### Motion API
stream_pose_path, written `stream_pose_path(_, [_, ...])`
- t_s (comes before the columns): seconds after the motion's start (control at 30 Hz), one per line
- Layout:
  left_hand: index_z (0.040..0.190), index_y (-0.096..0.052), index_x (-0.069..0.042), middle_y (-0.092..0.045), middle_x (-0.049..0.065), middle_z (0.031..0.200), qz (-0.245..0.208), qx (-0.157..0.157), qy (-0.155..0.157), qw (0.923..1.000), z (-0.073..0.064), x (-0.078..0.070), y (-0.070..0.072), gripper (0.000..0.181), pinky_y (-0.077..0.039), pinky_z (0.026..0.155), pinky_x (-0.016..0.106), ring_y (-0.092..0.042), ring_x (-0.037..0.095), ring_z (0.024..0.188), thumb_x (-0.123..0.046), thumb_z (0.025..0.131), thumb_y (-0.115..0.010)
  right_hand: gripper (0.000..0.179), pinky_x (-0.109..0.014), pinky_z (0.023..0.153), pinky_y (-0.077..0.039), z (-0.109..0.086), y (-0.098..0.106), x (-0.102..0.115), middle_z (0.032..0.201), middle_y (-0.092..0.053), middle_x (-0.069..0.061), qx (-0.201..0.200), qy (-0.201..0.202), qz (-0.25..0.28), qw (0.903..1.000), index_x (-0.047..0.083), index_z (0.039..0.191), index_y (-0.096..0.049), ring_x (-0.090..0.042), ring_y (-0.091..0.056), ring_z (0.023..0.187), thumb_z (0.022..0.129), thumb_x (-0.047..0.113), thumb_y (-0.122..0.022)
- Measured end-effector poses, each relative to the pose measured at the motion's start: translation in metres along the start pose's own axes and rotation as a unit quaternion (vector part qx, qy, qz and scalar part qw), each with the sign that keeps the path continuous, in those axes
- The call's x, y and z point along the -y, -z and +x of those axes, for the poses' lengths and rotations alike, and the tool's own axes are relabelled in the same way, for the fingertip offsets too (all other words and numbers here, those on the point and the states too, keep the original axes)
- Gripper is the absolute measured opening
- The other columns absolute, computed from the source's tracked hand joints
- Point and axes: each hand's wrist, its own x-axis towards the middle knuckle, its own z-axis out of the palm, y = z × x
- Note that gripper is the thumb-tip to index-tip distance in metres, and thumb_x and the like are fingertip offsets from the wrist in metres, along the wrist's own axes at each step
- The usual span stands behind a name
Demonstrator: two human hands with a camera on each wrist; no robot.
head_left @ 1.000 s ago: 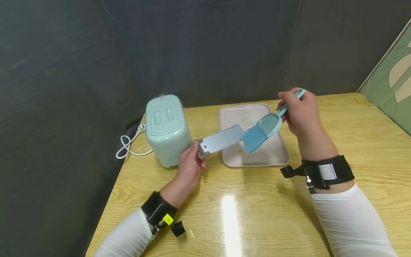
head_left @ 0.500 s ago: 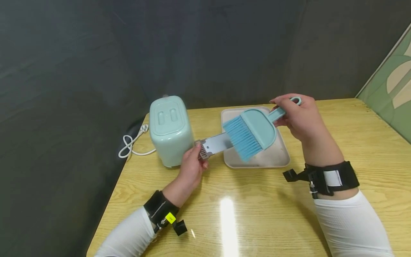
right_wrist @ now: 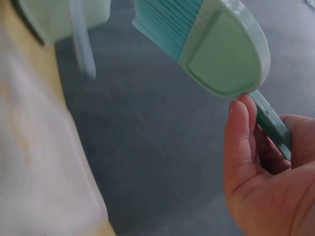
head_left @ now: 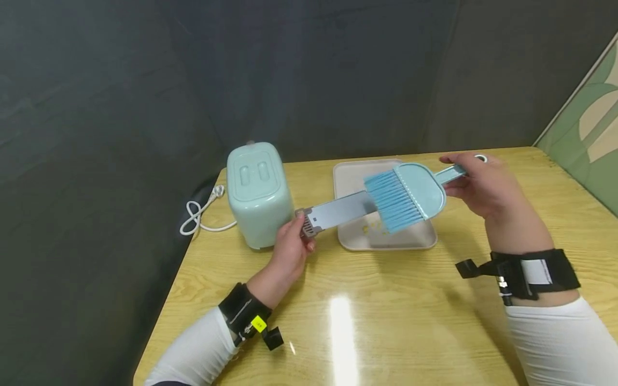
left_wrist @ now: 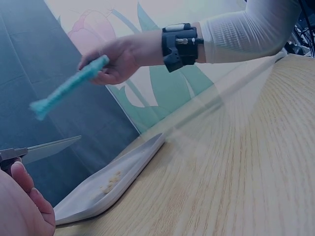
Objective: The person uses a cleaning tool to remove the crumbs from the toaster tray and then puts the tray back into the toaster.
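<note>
My left hand (head_left: pixel 291 244) grips the slotted grey end of a toaster crumb tray (head_left: pixel 340 210), whose flat metal plate reaches right over a shallow off-white tray (head_left: pixel 351 177). My right hand (head_left: pixel 490 185) holds a light-blue hand brush (head_left: pixel 420 188) by its handle. Its bristles (head_left: pixel 393 201) overlap the metal plate's far end in the head view, while the left wrist view has the brush (left_wrist: pixel 69 88) above the plate (left_wrist: pixel 54 147) and apart from it. Yellowish crumbs (left_wrist: pixel 111 183) lie in the off-white tray. In the right wrist view, fingers (right_wrist: pixel 239 142) curl at the brush handle.
A mint-green toaster (head_left: pixel 260 198) stands left of the off-white tray, close to my left hand. Its white cord (head_left: pixel 193 219) lies looped on the wooden table (head_left: pixel 410 321). A dark curtain (head_left: pixel 338 80) hangs behind the table, and a patterned green panel (head_left: pixel 594 123) borders the right.
The brush first swung left over the metal plate and turned its broad face up, then moved back right with my right hand. My left hand has barely moved. More crumbs show in the off-white tray.
</note>
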Motion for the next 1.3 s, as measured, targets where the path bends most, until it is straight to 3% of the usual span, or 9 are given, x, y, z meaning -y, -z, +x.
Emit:
stream_pose_path(0.3, [0.109,-0.053,-0.005,-0.055,0.011,0.091,0.000,-0.004,0.002,1.0000,0.001,-0.001,-0.003,0.043,-0.037,0.047,0.022,-0.041,0.010,0.050,-0.041,0.088,-0.043,0.020,-0.030,0.041,-0.047,-0.015,0.055,0.033,0.068,-0.062,-0.013,-0.121,0.048,-0.009,0.9914,-0.007,0.093,-0.062,-0.023,-0.054,0.041,0.079,0.009,-0.061])
stream_pose_path(0.47, [0.110,-0.053,-0.007,-0.055,0.012,0.096,0.003,0.002,0.009,1.0000,0.001,0.000,-0.005,0.043,-0.038,0.047,0.021,-0.041,0.010,0.051,-0.042,0.088,-0.042,0.029,-0.034,0.069,-0.048,-0.022,0.078,0.046,0.081,-0.063,-0.007,-0.166,0.055,-0.134,0.9755,-0.003,0.101,-0.061,-0.025,-0.062,0.056,0.078,0.015,-0.063])
stream_pose_path(0.5, [0.110,-0.053,-0.007,-0.055,0.012,0.096,0.004,0.003,0.009,0.9999,0.001,0.000,-0.006,0.043,-0.037,0.047,0.021,-0.041,0.010,0.052,-0.042,0.087,-0.042,0.033,-0.036,0.079,-0.043,-0.023,0.081,0.047,0.081,-0.063,-0.002,-0.180,0.044,-0.194,0.9632,0.001,0.105,-0.060,-0.020,-0.063,0.059,0.079,0.020,-0.062])
stream_pose_path(0.57, [0.110,-0.054,-0.008,-0.055,0.011,0.095,0.006,0.003,0.011,0.9999,0.000,0.000,-0.006,0.043,-0.037,0.047,0.021,-0.041,0.010,0.052,-0.043,0.087,-0.042,0.042,-0.028,0.080,-0.043,-0.025,0.087,0.047,0.081,-0.063,0.003,-0.203,0.021,-0.355,0.9126,0.006,0.113,-0.057,-0.006,-0.061,0.060,0.081,0.033,-0.057])
stream_pose_path(0.7, [0.109,-0.054,-0.008,-0.055,0.010,0.093,0.006,0.000,0.012,0.9999,0.000,0.001,-0.004,0.043,-0.037,0.047,0.022,-0.041,0.009,0.052,-0.043,0.087,-0.042,0.056,-0.035,0.040,-0.034,-0.027,0.098,0.038,0.058,-0.059,-0.003,-0.183,0.006,-0.646,0.7413,0.010,0.121,-0.050,-0.008,-0.048,0.045,0.084,0.051,-0.040])
stream_pose_path(0.8, [0.109,-0.054,-0.007,-0.055,0.011,0.092,0.005,0.001,0.010,0.9999,-0.001,0.002,-0.002,0.043,-0.037,0.047,0.022,-0.041,0.010,0.051,-0.043,0.088,-0.041,0.054,-0.031,0.034,-0.025,-0.027,0.110,0.027,0.043,-0.047,-0.009,-0.131,0.039,-0.740,0.6586,0.005,0.121,-0.049,-0.022,-0.035,0.036,0.089,0.046,-0.035])
stream_pose_path(1.07, [0.110,-0.054,-0.006,-0.055,0.011,0.092,0.009,0.000,0.011,0.9999,-0.002,0.004,0.001,0.043,-0.037,0.047,0.022,-0.041,0.010,0.052,-0.042,0.088,-0.041,0.034,-0.039,0.043,-0.037,-0.027,0.150,-0.005,0.065,-0.060,-0.018,-0.039,0.068,-0.819,0.5678,-0.008,0.103,-0.057,-0.023,-0.049,0.046,0.087,0.021,-0.051])
stream_pose_path(1.2, [0.110,-0.054,-0.007,-0.056,0.013,0.095,0.008,0.000,0.017,0.9998,-0.002,0.004,0.001,0.043,-0.037,0.047,0.021,-0.040,0.010,0.052,-0.042,0.088,-0.041,0.025,-0.035,0.042,-0.032,-0.031,0.164,-0.017,0.054,-0.053,-0.013,-0.020,0.075,-0.831,0.5506,-0.007,0.101,-0.058,-0.019,-0.041,0.041,0.085,0.012,-0.050])
stream_pose_path(1.3, [0.111,-0.053,-0.007,-0.056,0.014,0.098,0.009,0.003,0.022,0.9997,-0.001,0.005,0.000,0.044,-0.037,0.047,0.021,-0.040,0.010,0.053,-0.042,0.088,-0.042,0.024,-0.031,0.040,-0.022,-0.038,0.171,-0.022,0.045,-0.038,-0.002,-0.002,0.064,-0.830,0.5536,-0.006,0.100,-0.057,-0.014,-0.025,0.038,0.086,0.007,-0.044])
